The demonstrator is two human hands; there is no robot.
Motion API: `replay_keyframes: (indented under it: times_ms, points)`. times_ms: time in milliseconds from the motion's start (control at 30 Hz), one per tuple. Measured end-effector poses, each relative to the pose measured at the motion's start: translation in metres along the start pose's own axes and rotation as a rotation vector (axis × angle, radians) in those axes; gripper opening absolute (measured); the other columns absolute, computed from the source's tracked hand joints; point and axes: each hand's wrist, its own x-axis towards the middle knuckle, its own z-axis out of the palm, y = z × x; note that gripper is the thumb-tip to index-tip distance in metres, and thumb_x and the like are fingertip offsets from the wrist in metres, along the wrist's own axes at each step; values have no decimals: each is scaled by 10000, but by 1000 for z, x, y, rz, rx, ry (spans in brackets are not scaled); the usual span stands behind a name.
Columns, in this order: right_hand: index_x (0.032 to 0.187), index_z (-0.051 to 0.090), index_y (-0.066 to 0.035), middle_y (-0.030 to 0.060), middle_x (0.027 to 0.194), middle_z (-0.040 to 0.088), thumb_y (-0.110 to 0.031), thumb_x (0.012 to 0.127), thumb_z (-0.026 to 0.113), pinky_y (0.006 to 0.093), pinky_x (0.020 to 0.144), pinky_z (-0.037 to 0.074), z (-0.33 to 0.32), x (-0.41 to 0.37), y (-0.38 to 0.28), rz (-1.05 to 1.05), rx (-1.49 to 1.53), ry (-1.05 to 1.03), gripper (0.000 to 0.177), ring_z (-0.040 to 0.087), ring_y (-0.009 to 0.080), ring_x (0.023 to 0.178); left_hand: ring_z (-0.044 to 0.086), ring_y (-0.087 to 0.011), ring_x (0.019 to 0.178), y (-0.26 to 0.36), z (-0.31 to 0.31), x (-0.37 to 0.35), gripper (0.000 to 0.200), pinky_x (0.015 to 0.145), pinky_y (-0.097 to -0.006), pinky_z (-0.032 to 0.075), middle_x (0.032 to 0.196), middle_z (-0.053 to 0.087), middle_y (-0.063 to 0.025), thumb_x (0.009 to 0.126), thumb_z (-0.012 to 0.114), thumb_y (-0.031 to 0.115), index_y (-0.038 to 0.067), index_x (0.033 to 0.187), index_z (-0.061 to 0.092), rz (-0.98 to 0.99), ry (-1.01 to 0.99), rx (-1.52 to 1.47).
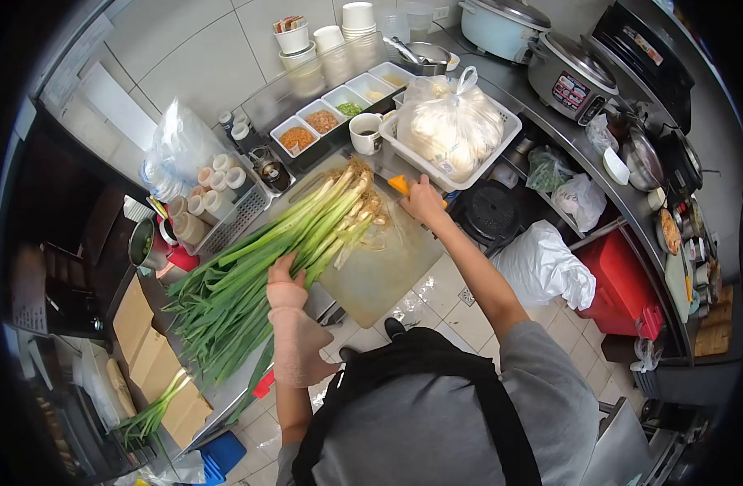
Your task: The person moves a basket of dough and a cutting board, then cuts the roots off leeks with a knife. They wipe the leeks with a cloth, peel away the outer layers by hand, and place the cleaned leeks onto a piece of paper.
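Note:
A large bundle of green onions (250, 283) lies slantwise across the counter, its pale root ends (359, 190) over a worn cutting board (379, 283). My left hand (285, 272), with a pinkish sleeve at the wrist, is curled over the leafy part of the bundle. Beyond the roots, at the board's far right edge, my right hand (423, 204) is closed around an orange object (399, 185) that looks like a handle. Most of it is hidden by the fingers, and no blade can be made out.
Behind the board stand a white mug (366, 134), white tubs of chopped ingredients (321, 120) and a white basket (507, 130) with a filled plastic bag (452, 121). A basket of bottles (225, 223) is at left. Cookers (574, 77) line the right counter; cardboard (157, 356) lies lower left.

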Motion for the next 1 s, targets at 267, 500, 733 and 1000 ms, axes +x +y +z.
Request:
replay_keyframes:
  times_ms: [267,500,733,1000]
  points:
    - [1034,598,21,217,834,625,-338,800,556,407,782,463,-48,-83,45,123,530,-61,431,612,370,863,616,-296,854,20,-7,-6,204,763,-378,484,911,646,-130,766,626,8,68,960,653,-126,74,-68]
    - [1010,537,-45,5,662,479,-306,860,611,212,410,339,-59,-176,40,392,923,-126,310,438,61,478,549,-313,984,12,4,-33,354,820,-419,434,1026,596,-109,747,616,34,121,1085,551,82,-47,154]
    - [860,485,-54,-19,659,459,-268,894,576,198,391,320,-57,-192,6,408,1143,-120,234,413,34,466,392,-260,1156,24,8,-10,523,943,-416,317,1233,429,-88,749,615,93,95,1251,468,26,-153,350]
    - [845,497,-53,-21,653,468,-257,897,570,192,392,321,-68,-202,2,391,1126,-131,223,415,27,462,422,-304,1132,37,-11,1,365,941,-405,357,1226,443,-122,843,487,99,116,1207,460,-22,-253,230]
